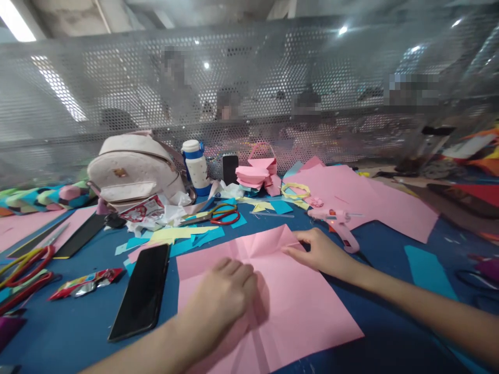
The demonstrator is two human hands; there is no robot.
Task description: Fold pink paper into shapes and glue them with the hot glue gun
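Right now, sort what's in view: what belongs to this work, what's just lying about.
Work:
creased pink sheet
left hand on it
right hand at its edge
probably the glue gun, unheld

Apparently lying about:
flat black phone
white backpack
bottle

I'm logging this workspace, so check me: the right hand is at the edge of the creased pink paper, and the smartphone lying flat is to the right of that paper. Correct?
Not quite: the head view shows the smartphone lying flat to the left of the creased pink paper. The right hand is indeed at the paper's edge.
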